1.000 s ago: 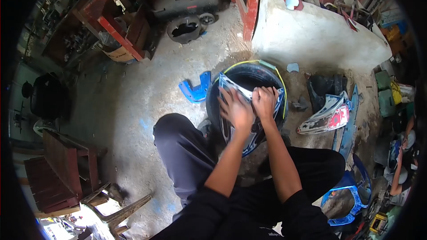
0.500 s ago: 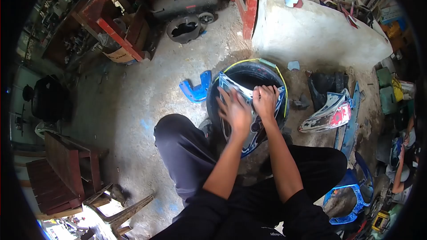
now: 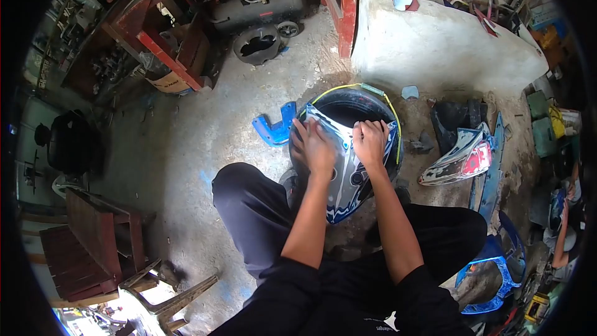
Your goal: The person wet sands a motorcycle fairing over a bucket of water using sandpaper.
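Note:
A painted motorcycle fairing panel (image 3: pixel 346 177), blue, white and grey with swirls, lies tilted across a round black tub (image 3: pixel 348 98). My right hand (image 3: pixel 371 142) has its fingers curled over the panel's upper right edge and grips it. On the panel's left side rests my left hand (image 3: pixel 316 149), its fingers apart and somewhat blurred; anything beneath the palm is hidden. A yellow-green band (image 3: pixel 398 121) runs along the tub's rim. Both forearms reach forward between my bent knees, and the tub's lower part is covered by the panel and my arms.
Left of the tub lies a blue plastic part (image 3: pixel 273 129). To the right are a red-and-white fairing (image 3: pixel 457 162) and a blue frame-like piece (image 3: pixel 488 283). A low white wall (image 3: pixel 435 50) stands ahead, a wooden bench (image 3: pixel 93 236) at left. Another person's arm (image 3: pixel 561 230) shows far right.
My left hand has slid left and a little down over the panel, uncovering more of its middle. My right hand keeps its grip in nearly the same spot.

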A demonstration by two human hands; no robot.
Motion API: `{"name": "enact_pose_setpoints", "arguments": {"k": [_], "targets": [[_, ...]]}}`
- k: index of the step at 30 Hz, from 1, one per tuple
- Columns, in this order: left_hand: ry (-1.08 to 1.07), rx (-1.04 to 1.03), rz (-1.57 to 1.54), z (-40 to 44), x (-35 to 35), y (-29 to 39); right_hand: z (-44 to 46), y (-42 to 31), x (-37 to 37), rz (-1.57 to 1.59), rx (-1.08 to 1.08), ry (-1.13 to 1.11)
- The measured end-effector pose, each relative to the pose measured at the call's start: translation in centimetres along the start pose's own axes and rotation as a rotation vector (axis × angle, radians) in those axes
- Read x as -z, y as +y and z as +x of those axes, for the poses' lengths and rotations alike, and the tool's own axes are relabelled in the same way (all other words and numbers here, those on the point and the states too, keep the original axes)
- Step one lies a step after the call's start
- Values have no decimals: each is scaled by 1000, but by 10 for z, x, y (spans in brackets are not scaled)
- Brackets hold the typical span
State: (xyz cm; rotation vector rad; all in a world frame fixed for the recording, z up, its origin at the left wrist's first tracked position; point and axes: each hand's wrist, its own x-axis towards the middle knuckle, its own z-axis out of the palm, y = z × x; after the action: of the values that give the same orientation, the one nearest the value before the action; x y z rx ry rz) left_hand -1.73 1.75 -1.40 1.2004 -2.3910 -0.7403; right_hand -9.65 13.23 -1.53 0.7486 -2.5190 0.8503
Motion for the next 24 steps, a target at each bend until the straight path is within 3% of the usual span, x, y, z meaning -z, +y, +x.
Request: {"name": "enact_pose_setpoints", "arguments": {"k": [3, 8, 15, 24], "targets": [[31, -14, 16, 3, -3, -13, 2, -2, 0, 6, -8, -5], [-36, -39, 93, -77, 24, -19, 1, -1, -1, 5, -24, 8], [-75, -16, 119, 17, 9, 2, -1, -3, -1, 17, -17, 21], [-128, -52, 112, -59, 32, -26, -1, -3, -1, 24, -33, 31]]}}
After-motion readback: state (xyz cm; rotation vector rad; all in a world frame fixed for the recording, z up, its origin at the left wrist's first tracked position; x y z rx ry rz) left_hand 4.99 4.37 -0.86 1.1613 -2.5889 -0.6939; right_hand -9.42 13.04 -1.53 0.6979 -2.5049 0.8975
